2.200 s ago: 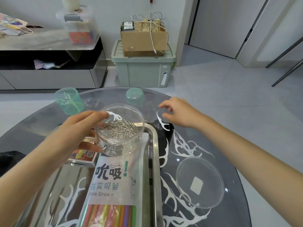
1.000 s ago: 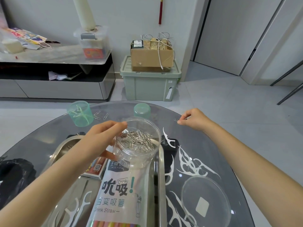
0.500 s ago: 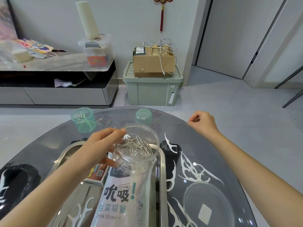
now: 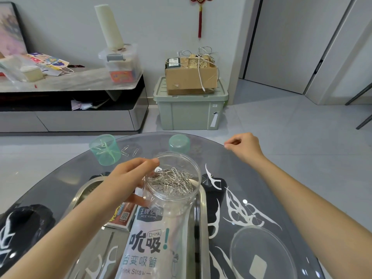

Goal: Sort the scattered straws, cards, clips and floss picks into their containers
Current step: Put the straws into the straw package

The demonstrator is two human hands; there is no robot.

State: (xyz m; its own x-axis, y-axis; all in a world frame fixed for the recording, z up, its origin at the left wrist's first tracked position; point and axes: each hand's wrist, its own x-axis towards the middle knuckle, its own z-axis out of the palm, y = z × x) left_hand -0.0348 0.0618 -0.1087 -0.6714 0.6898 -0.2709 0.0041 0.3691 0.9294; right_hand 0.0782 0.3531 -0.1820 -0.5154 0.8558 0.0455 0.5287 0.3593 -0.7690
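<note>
over the last two seconds the loose paper clip [image 4: 225,145] goes with the right hand [image 4: 244,147] from just beside the clear jar [image 4: 175,196] out to the far right edge of the glass table [image 4: 60,178]; thumb and forefinger are pressed together on what looks like that clip, only a thin sliver of it showing; my guess is that it has been dragged to the edge because slick glass gives nothing to lift against, so the carry back to the jar is the step now due; a clip held by so little could slip off the edge onto the floor.

the jar itself has hardly shifted against the left hand [image 4: 130,178], which grips it with thumb at the rim and fingers curled round the wall, above the metal tray [image 4: 202,198]; a heap of paper clips [image 4: 173,181] lies inside, mouth open toward the viewer.

under the jar in the tray are the straw packet [image 4: 149,244] and a printed card box [image 4: 120,216]; two more clips [image 4: 129,152] lie on the glass just beside the green cup [image 4: 104,150], which holds a few floss picks; a green cap [image 4: 179,143] stands beyond the jar; white floss picks [image 4: 239,214] are scattered right of the tray, near the clear lid [image 4: 261,252]; much sorting is left.

compared with earlier, the view is also tilted up, showing more wall and less of the near table.
</note>
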